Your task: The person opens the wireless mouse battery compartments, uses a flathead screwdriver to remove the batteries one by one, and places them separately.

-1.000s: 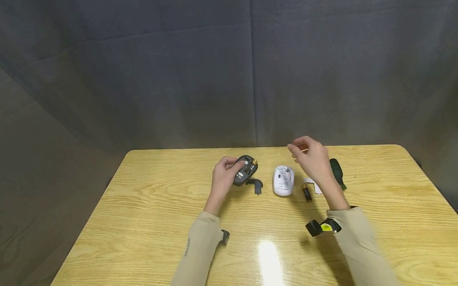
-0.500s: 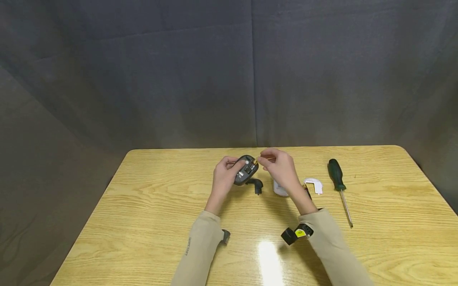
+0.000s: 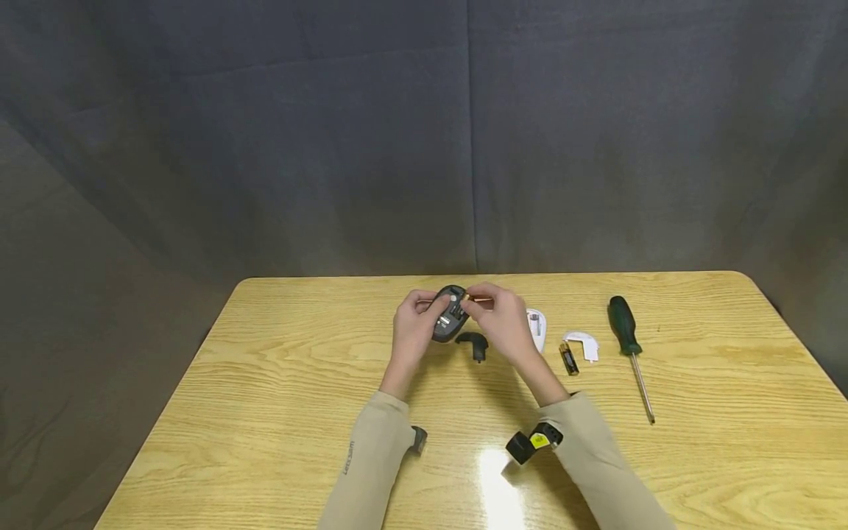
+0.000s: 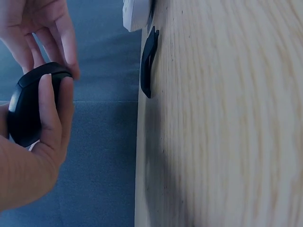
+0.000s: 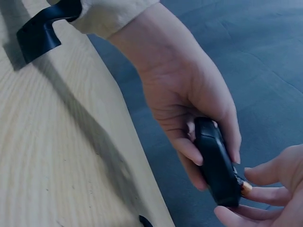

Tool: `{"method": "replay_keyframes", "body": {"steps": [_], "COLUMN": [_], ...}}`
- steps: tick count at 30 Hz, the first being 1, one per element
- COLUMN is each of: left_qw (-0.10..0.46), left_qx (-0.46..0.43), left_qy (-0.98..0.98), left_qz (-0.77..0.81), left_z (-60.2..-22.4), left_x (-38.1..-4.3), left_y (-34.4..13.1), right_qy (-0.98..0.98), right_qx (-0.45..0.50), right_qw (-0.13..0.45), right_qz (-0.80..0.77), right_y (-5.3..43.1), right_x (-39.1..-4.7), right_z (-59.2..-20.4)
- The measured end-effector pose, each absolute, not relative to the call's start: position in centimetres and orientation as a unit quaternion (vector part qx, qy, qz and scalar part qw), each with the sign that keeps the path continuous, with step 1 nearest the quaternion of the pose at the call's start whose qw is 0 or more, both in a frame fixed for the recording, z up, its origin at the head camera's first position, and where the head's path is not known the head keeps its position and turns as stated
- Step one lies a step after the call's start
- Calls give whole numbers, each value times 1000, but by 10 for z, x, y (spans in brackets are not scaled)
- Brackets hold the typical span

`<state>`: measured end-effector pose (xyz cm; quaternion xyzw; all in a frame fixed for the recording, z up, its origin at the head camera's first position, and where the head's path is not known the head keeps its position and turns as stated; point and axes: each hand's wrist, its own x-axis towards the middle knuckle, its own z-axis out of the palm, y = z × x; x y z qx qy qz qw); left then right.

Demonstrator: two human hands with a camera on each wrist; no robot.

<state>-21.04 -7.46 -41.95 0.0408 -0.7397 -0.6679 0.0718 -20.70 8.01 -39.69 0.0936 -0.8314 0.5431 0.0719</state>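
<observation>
My left hand holds a black computer mouse above the table, its underside turned up and the battery compartment uncovered. Thumb and fingers of my right hand pinch the gold end of a battery at that compartment, one end sticking out. In the left wrist view, the fingers wrap the smooth black shell. A black battery cover lies on the table just below the mouse. Behind my right hand, a white mouse lies underside up, partly hidden.
On the wooden table, a loose battery lies beside a white battery cover. Farther right is a screwdriver with a dark green handle. A dark cloth hangs behind the table's far edge.
My right hand has moved left from above the white mouse to the black mouse, uncovering the screwdriver, the loose battery and the white cover. My left hand has stayed nearly still.
</observation>
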Motion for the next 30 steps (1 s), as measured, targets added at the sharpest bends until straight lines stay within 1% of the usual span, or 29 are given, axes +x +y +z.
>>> {"method": "replay_keyframes", "body": {"steps": [13,20,25,28,30], "left_qw": [84,90,81,69,62], "left_qx": [52,58,56,61,66], "left_qy": [-741,-744,-742,-750,-765], "left_qz": [-664,-659,-663,-655,-638], "left_z": [-419,-421,-420,-420,-422], "left_x": [-209,-210,-211,-211,-211], "left_y": [-74,-75,-75,-77,-80], "right_qy": [-818,-796,-767,-726,-709], "right_qx": [80,83,59,50,48], "right_qw": [108,148,177,170,143], "right_qz": [559,580,615,665,689], "right_y": [70,65,65,67,69], "right_x": [-206,-205,-205,-205,-205], "right_z": [-403,-404,-404,-402,-402]}}
